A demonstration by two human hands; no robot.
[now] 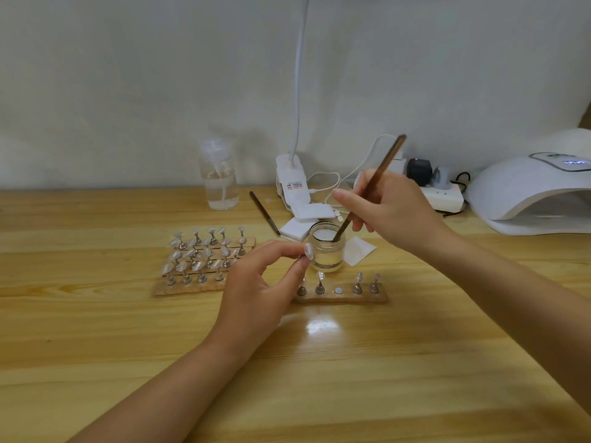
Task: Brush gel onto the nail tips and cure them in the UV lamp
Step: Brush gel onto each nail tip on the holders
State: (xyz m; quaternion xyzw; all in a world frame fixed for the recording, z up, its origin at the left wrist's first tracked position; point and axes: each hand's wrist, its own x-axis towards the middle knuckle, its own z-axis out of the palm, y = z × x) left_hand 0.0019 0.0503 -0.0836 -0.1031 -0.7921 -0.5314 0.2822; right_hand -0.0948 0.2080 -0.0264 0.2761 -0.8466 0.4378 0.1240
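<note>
My right hand [393, 212] grips a brown brush [377, 177] whose tip is dipped into a small glass jar [326, 251] of clear gel. Just left of the jar, my left hand [262, 282] pinches a clear nail tip [308, 251] on its stand between thumb and fingers. In front of the jar lies a wooden strip [342, 297] with several metal stands bearing nail tips and one bare magnet spot. A second wooden board [198, 260] to the left carries several rows of nail tips. The white UV lamp [531, 193] sits at the far right.
A clear pump bottle [219, 177] stands at the back. A second brush [264, 213], white pads [307, 215], a clip lamp base [292, 180], cables and a power strip [444, 196] lie behind the jar. A white wipe [359, 251] lies right of it.
</note>
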